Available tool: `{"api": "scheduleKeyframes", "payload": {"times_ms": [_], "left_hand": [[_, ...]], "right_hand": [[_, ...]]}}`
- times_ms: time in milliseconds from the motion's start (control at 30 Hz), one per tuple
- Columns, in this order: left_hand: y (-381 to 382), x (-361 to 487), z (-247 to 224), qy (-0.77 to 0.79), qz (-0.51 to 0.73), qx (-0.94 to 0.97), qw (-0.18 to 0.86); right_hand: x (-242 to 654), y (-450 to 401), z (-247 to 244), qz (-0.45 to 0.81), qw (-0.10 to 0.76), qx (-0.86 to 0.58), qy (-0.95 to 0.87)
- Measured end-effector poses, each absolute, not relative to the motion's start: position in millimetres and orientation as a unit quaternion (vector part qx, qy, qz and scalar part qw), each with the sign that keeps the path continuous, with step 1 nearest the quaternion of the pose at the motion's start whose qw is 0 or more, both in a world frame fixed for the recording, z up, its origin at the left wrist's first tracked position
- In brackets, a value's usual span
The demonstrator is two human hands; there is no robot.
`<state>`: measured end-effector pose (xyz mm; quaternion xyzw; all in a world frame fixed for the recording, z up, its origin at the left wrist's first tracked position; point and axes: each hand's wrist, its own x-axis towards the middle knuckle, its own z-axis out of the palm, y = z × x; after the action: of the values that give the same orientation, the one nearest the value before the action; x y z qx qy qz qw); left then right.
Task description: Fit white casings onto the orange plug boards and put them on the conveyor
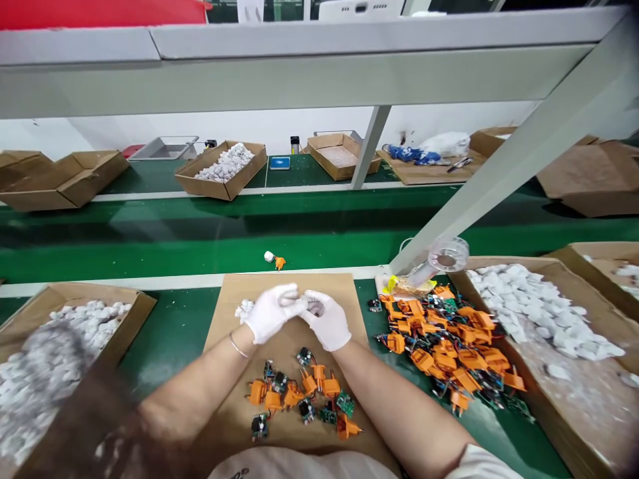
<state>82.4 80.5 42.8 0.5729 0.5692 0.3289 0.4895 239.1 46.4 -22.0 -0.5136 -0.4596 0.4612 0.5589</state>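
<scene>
My left hand [272, 313] and my right hand [327, 322], both in white gloves, meet above a cardboard sheet [339, 289]. Between them they grip a small pale round part [312, 305], partly hidden by the fingers. Just left of my left hand lies a small white lump [244, 310]. Below my wrists, orange plugs wired to small circuit boards [294, 392] are spread on the sheet. A larger heap of these [444, 346] lies to the right on the green bench. Open cardboard boxes of white lumpy pieces stand at the left [64, 346] and right [539, 313].
A white-and-orange piece [273, 261] lies on the green conveyor belt [200, 229] ahead. A clear plastic fan [442, 256] stands beyond the heap. Grey metal frame beams [299, 80] cross overhead. Cardboard boxes stand on the far bench. A dark blur covers the lower left.
</scene>
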Motion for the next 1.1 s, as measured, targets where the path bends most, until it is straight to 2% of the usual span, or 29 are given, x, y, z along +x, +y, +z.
{"api": "scheduleKeyframes", "payload": {"times_ms": [133,333,500,967,1100], "left_hand": [[55.0,81.8,21.2,0.506,0.336,0.516,0.604],[66.5,76.2,1.8,0.498,0.385,0.443,0.639],[63.0,78.4,-9.4,0.507,0.416,0.407,0.636],[45.9,88.0,-9.0,0.534,0.472,0.421,0.561],[51.1,80.8,-8.8,0.569,0.451,0.446,0.523]], "right_hand": [[239.0,43.1,-22.8,0.440,0.548,-0.507,-0.499],[237.5,40.0,-25.3,0.411,0.553,-0.504,-0.520],[236.5,37.4,-27.8,0.389,0.584,-0.487,-0.520],[237.1,28.7,-18.9,0.351,0.589,-0.506,-0.523],[241.2,34.3,-21.5,0.371,0.627,-0.517,-0.450]]}}
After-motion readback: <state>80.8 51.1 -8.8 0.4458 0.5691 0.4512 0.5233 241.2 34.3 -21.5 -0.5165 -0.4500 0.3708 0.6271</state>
